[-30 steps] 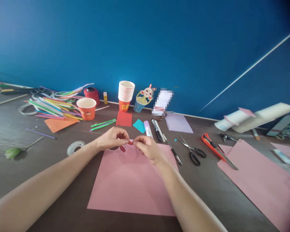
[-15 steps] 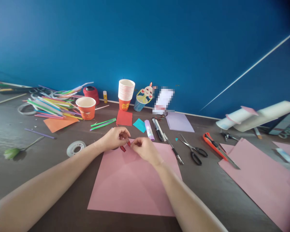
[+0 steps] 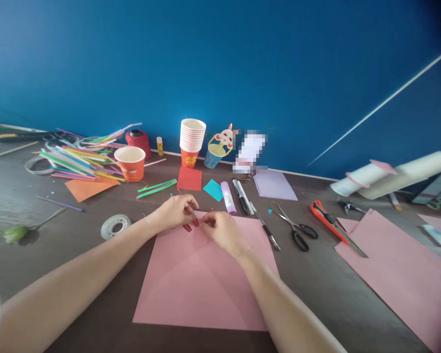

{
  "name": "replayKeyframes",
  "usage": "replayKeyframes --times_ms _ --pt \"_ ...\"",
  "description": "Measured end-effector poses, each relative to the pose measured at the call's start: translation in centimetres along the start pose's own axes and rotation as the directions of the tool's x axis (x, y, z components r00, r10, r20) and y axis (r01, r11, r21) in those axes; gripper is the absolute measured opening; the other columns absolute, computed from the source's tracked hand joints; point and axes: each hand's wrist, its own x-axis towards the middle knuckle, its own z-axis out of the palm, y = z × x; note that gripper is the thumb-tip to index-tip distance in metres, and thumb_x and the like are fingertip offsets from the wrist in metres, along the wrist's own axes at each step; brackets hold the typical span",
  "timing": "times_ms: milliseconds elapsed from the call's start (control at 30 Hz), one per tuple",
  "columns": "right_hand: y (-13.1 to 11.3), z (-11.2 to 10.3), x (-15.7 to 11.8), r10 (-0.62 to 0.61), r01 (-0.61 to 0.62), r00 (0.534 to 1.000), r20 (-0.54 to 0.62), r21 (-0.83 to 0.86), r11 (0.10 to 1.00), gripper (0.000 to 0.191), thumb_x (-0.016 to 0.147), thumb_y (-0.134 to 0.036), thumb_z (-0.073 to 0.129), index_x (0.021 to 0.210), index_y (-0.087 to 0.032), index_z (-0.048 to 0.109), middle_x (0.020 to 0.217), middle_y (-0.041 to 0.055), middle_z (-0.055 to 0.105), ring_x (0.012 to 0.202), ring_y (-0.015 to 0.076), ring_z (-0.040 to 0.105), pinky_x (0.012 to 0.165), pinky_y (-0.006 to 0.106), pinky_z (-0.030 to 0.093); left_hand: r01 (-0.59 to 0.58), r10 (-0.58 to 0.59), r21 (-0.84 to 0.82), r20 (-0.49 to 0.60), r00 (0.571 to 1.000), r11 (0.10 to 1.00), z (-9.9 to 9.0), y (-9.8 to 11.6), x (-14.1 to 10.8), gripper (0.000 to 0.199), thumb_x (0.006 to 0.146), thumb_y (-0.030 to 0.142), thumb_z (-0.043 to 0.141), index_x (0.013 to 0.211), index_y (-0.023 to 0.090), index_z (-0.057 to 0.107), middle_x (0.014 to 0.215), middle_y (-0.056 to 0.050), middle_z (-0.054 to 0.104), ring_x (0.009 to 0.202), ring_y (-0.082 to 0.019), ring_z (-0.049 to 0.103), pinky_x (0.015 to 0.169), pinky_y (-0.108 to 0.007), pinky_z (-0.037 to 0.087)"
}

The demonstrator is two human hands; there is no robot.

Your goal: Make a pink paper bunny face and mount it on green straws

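Observation:
My left hand (image 3: 177, 212) is closed over the top edge of a pink sheet of paper (image 3: 191, 284), its fingers pinching a small dark-red paper cutout (image 3: 187, 227). Two red strips of it hang below the fingertips, the right one (image 3: 196, 222) close to my other hand. My right hand (image 3: 222, 229) comes from the other side with thumb and forefinger pressed together. Whatever lies between those fingertips is too small to make out. Both wrists rest low over the pink sheet.
Scissors (image 3: 297, 230), a black pen (image 3: 266, 228) and an orange utility knife (image 3: 330, 223) lie right of the sheet. A tape roll (image 3: 116, 226) is at the left. Behind stand stacked paper cups (image 3: 193, 137), a single orange cup (image 3: 130, 164) and a glue stick (image 3: 228, 197).
My right fingertips have drawn slightly away from the right red strip, which now hangs more clearly below my left fingers. The view has shifted a little.

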Motion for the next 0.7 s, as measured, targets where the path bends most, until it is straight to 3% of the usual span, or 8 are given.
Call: replayKeyframes --times_ms 700 --pt "-0.61 -0.42 -0.72 -0.050 0.051 0.999 0.018 -0.054 0.997 0.016 0.072 -0.015 0.051 0.074 -0.021 0.066 0.068 -0.0007 0.065 0.059 0.0120 0.056 0.054 0.022 0.036 0.019 -0.017 0.204 -0.011 1.000 0.979 0.28 0.72 0.19 0.022 0.064 0.013 0.052 0.085 0.020 0.050 0.063 0.004 0.069 0.049 -0.014 0.064 0.053 -0.021 0.041"
